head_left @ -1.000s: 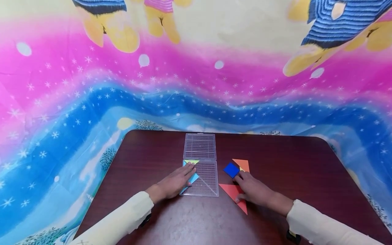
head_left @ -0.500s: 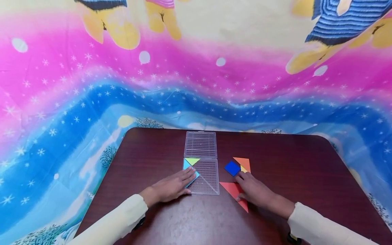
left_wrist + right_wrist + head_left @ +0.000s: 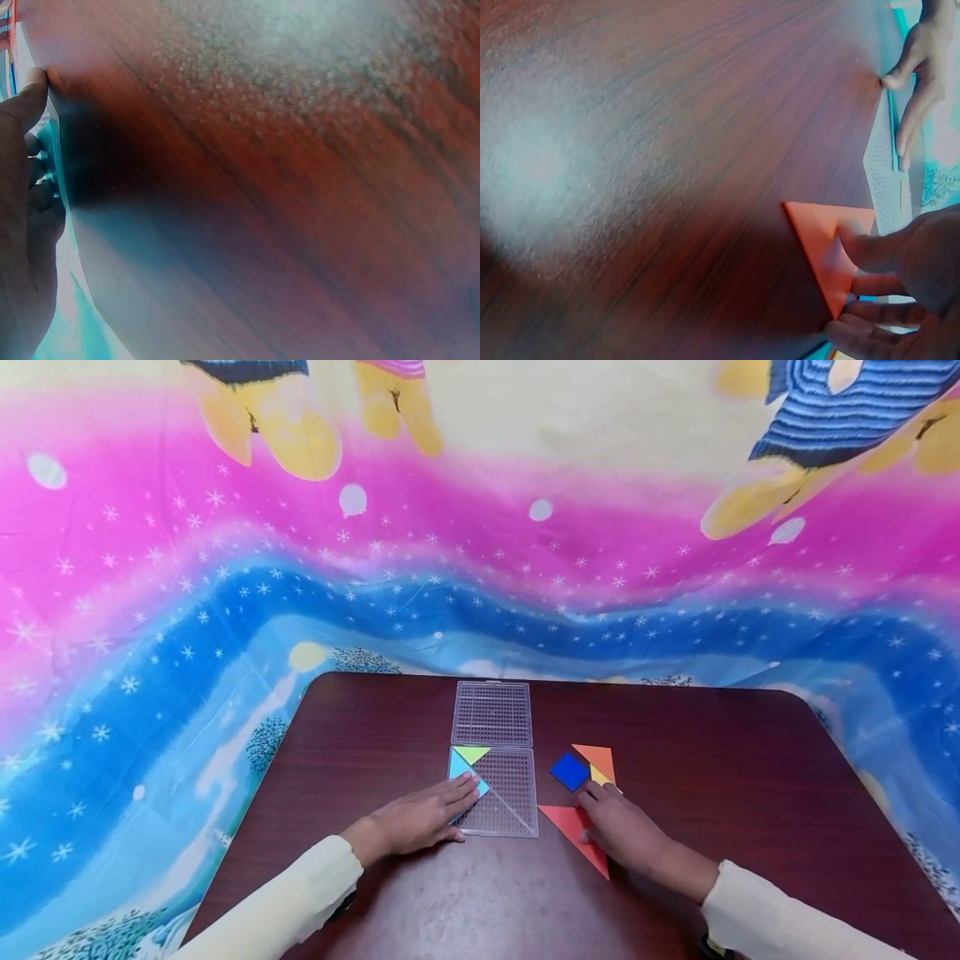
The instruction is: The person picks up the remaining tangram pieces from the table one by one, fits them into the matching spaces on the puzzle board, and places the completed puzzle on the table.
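Observation:
In the head view, my left hand [image 3: 420, 814] lies with straight fingers on a light blue tangram piece [image 3: 459, 765] in the near half of a clear plastic case [image 3: 510, 781]. A lime green triangle [image 3: 471, 753] lies above that piece in the same half. My right hand [image 3: 628, 833] rests over a red triangle [image 3: 567, 823], its fingertips near a blue square [image 3: 570, 772] and a small yellow triangle [image 3: 597, 773]. In the right wrist view, the thumb touches the red triangle [image 3: 819, 234] and the fingers lie loosely past its edge.
The case's other half [image 3: 491, 714] lies unfolded flat behind. An orange piece [image 3: 600, 756] sits beyond the yellow one. All this is on a dark brown table [image 3: 360, 735], with a printed cloth [image 3: 480, 585] hanging behind its far edge.
My left hand has drawn back a little toward me, uncovering the lime green triangle and more of the light blue piece. The right thumb has shifted slightly inward over the red triangle.

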Motion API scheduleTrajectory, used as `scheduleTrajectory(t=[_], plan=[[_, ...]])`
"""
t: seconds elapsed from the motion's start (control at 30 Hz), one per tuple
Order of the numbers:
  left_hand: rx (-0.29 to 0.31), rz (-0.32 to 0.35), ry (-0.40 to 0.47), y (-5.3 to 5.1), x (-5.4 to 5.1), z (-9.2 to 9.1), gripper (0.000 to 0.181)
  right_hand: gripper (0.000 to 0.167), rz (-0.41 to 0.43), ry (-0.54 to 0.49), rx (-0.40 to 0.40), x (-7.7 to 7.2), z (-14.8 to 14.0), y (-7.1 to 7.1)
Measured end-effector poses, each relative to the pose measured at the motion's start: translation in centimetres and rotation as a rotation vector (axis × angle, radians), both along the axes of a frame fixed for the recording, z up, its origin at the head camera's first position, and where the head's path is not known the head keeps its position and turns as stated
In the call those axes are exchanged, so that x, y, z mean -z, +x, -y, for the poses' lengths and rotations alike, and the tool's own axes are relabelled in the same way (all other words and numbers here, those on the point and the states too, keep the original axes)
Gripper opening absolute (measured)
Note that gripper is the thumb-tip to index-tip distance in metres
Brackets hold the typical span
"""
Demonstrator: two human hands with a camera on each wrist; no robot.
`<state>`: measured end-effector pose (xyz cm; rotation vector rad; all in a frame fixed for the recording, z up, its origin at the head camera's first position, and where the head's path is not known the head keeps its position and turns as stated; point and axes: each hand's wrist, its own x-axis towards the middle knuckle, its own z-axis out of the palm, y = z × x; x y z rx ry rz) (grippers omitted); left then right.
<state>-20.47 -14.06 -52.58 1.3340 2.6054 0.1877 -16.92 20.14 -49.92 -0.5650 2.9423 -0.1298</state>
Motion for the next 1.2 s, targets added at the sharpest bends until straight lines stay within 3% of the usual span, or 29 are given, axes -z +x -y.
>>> scheduleTrajectory(t=[0.27,0.4,0.53,0.77,0.97,1.2], plan=[[-0.002,0.083,0.022,-0.2,-0.2,0.4,0.070,0.066,-0.022,-0.002,0.031,0.2,0.5,0.5],[-0.007,0.148,0.012,-0.5,-0.3,0.6,0.073,0.073,0.013,-0.034,0.069,0.1,0.8,0.2],[-0.008,0.187,0.007,-0.7,-0.5,0.7,0.073,0.068,0.084,-0.082,0.118,-0.1,0.9,-0.6],[-0.022,0.261,-0.002,-1.1,-0.8,0.9,0.074,0.058,0.213,-0.264,0.229,-0.1,0.3,-1.6],[-0.004,0.259,-0.007,-1.1,-0.8,1.0,0.073,0.049,0.293,-0.420,0.325,0.2,-1.0,-2.0],[0.009,0.253,0.007,-1.1,-0.6,1.2,0.068,0.035,0.390,-0.697,0.446,0.0,-1.7,-2.4]])
